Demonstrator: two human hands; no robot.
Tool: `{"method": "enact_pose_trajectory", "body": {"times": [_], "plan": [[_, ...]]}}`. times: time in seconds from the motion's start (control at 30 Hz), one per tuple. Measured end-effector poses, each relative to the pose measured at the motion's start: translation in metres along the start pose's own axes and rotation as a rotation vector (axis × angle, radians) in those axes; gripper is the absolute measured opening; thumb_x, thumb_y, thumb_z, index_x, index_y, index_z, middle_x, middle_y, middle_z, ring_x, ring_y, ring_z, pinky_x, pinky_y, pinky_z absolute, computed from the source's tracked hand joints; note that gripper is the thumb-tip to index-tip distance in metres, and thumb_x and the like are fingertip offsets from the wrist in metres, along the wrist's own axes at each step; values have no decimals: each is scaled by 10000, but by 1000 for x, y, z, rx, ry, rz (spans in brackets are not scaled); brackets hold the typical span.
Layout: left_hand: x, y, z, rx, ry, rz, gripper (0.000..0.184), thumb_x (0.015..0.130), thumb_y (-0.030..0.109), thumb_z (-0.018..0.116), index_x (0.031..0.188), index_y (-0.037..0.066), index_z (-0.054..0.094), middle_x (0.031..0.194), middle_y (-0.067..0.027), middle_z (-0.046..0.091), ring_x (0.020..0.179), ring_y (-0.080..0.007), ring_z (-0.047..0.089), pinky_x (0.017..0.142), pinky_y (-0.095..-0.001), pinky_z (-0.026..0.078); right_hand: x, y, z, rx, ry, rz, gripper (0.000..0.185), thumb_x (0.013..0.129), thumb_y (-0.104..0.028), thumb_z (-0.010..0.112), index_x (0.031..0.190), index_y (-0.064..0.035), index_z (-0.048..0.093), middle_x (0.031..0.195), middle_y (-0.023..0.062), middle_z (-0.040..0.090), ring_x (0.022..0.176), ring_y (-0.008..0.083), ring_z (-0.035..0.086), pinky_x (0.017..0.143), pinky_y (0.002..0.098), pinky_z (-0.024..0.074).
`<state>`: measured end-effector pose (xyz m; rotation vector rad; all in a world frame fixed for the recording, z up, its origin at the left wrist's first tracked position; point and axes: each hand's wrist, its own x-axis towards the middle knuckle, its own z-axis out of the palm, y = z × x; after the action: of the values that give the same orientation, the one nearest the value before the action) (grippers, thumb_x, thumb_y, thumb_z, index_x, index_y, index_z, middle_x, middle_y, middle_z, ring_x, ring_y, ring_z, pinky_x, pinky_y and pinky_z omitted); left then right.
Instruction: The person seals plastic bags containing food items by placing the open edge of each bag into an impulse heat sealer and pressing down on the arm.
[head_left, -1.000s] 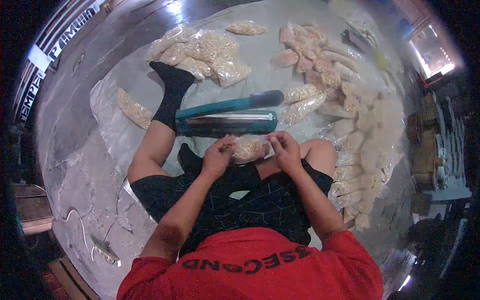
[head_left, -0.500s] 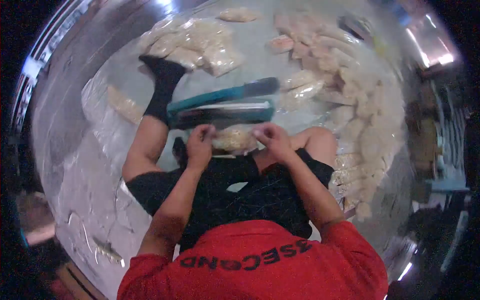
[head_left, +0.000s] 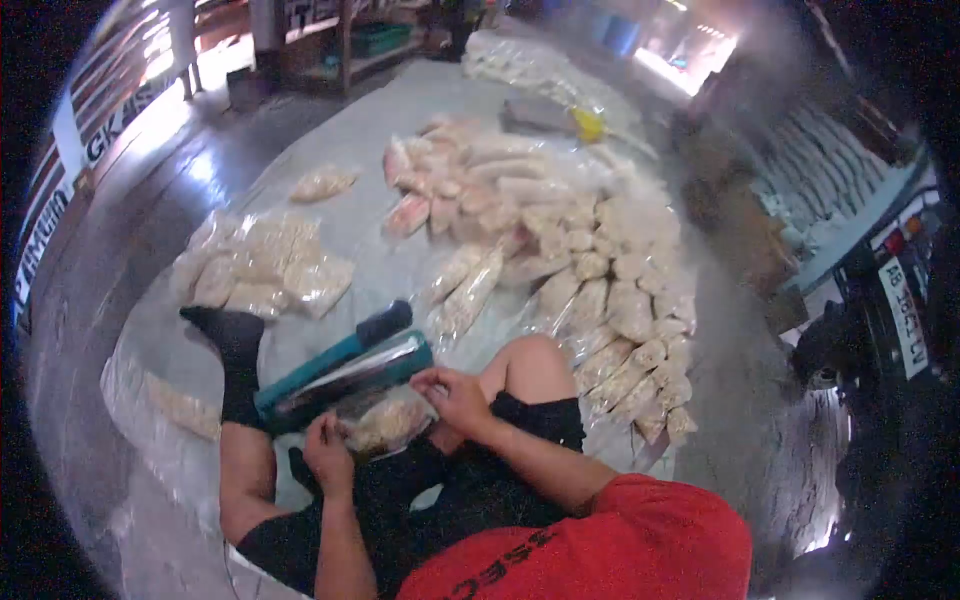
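Note:
A clear plastic bag with pale contents (head_left: 387, 424) is stretched between my two hands, above my lap. My left hand (head_left: 330, 448) pinches its left end, and my right hand (head_left: 455, 398) pinches the upper right end. Just beyond the bag lies a long teal sealing device (head_left: 345, 375), tilted up to the right, with a dark-ended arm (head_left: 384, 323) raised over its body. Its near edge is close to both hands.
Filled bags (head_left: 265, 262) are piled beyond my foot, with one bag (head_left: 183, 408) at the left. A large heap of bags (head_left: 630, 300) spreads over the pale sheet (head_left: 370, 165) to the right. Another bag (head_left: 322, 184) lies farther back. A license plate (head_left: 903, 318) shows at far right.
The view has swung right and up, so the sheet and heaps appear shifted left and rotated. Both hands still hold the bag by its ends near the teal device.

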<state>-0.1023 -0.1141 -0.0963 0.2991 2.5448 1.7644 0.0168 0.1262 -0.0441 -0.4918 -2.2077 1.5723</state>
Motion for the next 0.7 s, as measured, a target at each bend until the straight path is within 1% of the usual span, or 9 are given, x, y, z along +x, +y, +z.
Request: {"method": "enact_pose_trajectory", "body": {"times": [0.03,0.1,0.17,0.27,0.33,0.43,0.63,0.67,0.7], "plan": [[-7,35,-9,34,-49,-39,225,991,229,643,1038,15,694,942,-111,704,764,-173,655,742,-332,521,0,0,6,-14,22,-20,188,932,-176,704,1086,-71,725,1103,87,729,1067,215,682,953,343,523],[-12,46,-4,8,0,39,227,991,226,644,1029,7,692,924,-98,700,770,-169,655,741,-333,522,-2,2,23,448,134,-20,199,942,-142,709,1066,12,688,1020,101,715,983,167,669,911,312,532],[-10,44,-7,0,51,95,228,992,222,645,1020,0,689,907,-85,696,776,-165,656,741,-333,523,4,28,22,350,18,73,204,942,-159,720,1062,-1,672,962,80,708,930,155,669,864,304,545],[-5,33,-13,-369,71,-85,221,993,212,649,977,-6,684,870,-51,674,760,-150,643,715,-321,531,10,19,12,313,-8,179,270,894,-268,778,976,-22,706,844,47,719,766,118,645,720,294,528],[-2,34,-21,-114,58,-119,203,991,199,654,970,-2,672,839,-28,651,724,-135,629,686,-303,541,10,24,14,310,-7,188,276,890,-279,780,968,-24,710,844,47,720,759,116,643,715,289,525],[0,18,-20,-331,-28,-212,181,987,184,651,996,3,666,824,-23,645,700,-138,622,677,-301,542,11,19,15,158,3,199,253,887,-267,782,944,-30,717,833,51,719,736,114,638,708,283,526],[6,40,-27,16,-9,-59,177,984,166,626,1018,2,682,820,-80,672,727,-156,645,693,-310,518,23,48,20,318,99,134,166,926,-181,730,902,-22,689,891,62,723,784,137,654,773,301,551],[10,23,-22,-9,-3,-111,199,981,187,620,1002,4,694,857,-92,701,750,-170,658,701,-310,514,23,28,17,476,45,228,163,952,-170,700,915,-13,679,884,72,723,795,155,667,763,303,557],[10,36,-28,26,-23,-114,236,979,227,628,1007,4,700,876,-104,713,744,-180,674,677,-320,516,28,16,11,309,-30,297,194,963,-200,697,926,-11,674,840,70,710,813,161,680,759,306,562]]}}
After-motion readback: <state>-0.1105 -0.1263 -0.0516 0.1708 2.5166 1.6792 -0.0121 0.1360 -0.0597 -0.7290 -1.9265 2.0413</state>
